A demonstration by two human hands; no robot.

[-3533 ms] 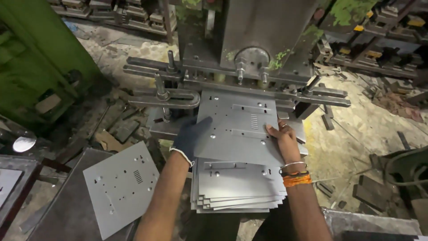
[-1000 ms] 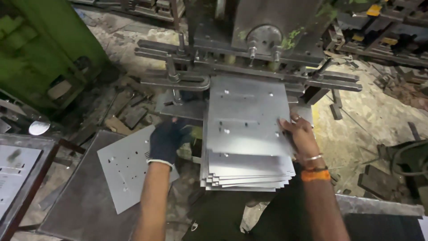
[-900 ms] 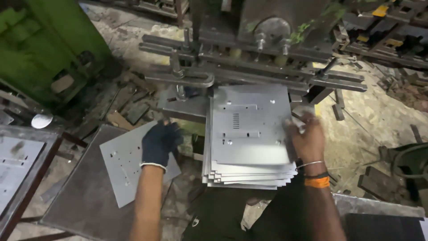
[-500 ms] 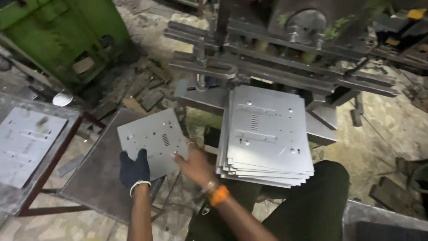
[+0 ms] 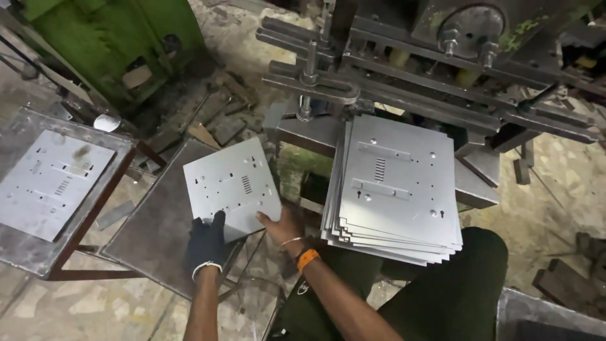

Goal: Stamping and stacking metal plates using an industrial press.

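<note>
Nearest the camera, at about 6 o'clock, the person's two forearms reach up from the bottom edge over dark green trousers (image 5: 442, 297). The left hand (image 5: 206, 243), in a dark glove with a pale cuff, grips the near left corner of a single punched sheet-metal plate (image 5: 230, 186), its fingers close together and lying on top of the plate's near edge. Just to its 3 o'clock the bare right hand (image 5: 283, 226), with an orange band and a thin bangle at the wrist, holds the plate's near right corner, thumb on the top face and the other fingers curled beneath, mostly hidden. The plate, pierced with small holes and a row of slots, sits tilted over a dark metal tray table (image 5: 158, 233) at about 9 o'clock of the hands. At 3 o'clock of the hands a stack of similar punched plates (image 5: 398, 189) rests, fanned at its near edge, on the bed of a press machine (image 5: 442, 57) that fills the 12 to 2 o'clock area. Far left, at 9 o'clock, another punched plate (image 5: 53, 183) lies on a rusty side table (image 5: 25, 252), with a green machine body (image 5: 113, 44) beyond at 11 o'clock.
</note>
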